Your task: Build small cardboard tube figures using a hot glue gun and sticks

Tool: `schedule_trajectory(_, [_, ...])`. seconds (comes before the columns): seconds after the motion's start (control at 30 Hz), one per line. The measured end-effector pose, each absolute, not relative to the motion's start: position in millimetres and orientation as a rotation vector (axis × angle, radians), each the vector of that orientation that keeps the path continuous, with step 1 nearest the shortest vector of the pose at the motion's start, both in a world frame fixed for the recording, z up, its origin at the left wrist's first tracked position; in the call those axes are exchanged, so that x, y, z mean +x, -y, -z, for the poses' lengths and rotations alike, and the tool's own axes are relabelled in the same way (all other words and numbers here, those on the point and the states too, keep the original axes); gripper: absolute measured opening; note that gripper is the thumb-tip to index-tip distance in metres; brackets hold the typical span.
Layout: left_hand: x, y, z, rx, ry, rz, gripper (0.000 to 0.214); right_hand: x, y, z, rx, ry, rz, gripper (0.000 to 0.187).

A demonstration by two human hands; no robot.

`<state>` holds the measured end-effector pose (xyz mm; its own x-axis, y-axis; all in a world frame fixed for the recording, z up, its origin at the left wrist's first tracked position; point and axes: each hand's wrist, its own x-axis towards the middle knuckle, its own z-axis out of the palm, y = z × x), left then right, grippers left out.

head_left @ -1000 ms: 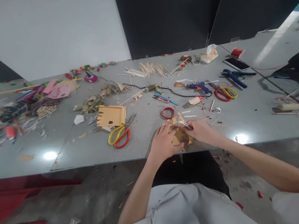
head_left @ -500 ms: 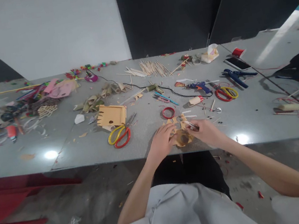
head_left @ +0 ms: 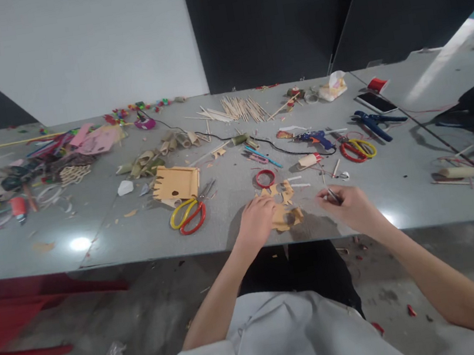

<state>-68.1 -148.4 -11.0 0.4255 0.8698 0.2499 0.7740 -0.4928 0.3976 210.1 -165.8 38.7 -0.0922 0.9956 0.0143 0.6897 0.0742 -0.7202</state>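
Note:
My left hand (head_left: 258, 220) rests at the left edge of a tan, scalloped cardboard cutout (head_left: 283, 225), its fingers curved onto the piece. The cutout has a rounded opening and a second jagged part (head_left: 286, 192) above. My right hand (head_left: 352, 206) is closed round a slim, dark-and-silver pen-like tool (head_left: 334, 195), a little to the right of the cardboard and apart from it. Just behind the cutout lies a red ring (head_left: 265, 178). White strips (head_left: 299, 185) lie beside it.
Yellow-and-red scissors (head_left: 188, 215) and a notched tan board (head_left: 176, 182) lie left. Further right are a glue gun (head_left: 316, 139), a white bottle (head_left: 308, 160), more scissors (head_left: 358, 149) and blue pliers (head_left: 375, 123). Thin sticks (head_left: 244, 108) and bamboo pieces (head_left: 146, 162) lie behind.
My right hand has moved right, away from the cardboard, with the pen-like tool in it. My left hand stays at the cutout, which now shows more.

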Motion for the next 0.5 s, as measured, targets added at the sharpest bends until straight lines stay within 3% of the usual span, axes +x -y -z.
schedule_trajectory(0.33, [-129.1,131.9,-12.1,2.447,-1.822,-0.475,0.016,270.8,156.7,-49.7,-1.737,1.526,-0.656,0.042])
schedule_trajectory(0.5, [-140.7,121.6,-39.9,2.591,-1.824,-0.572,0.019,295.2,144.0,-51.8,-1.754,1.447,-0.629,0.039])
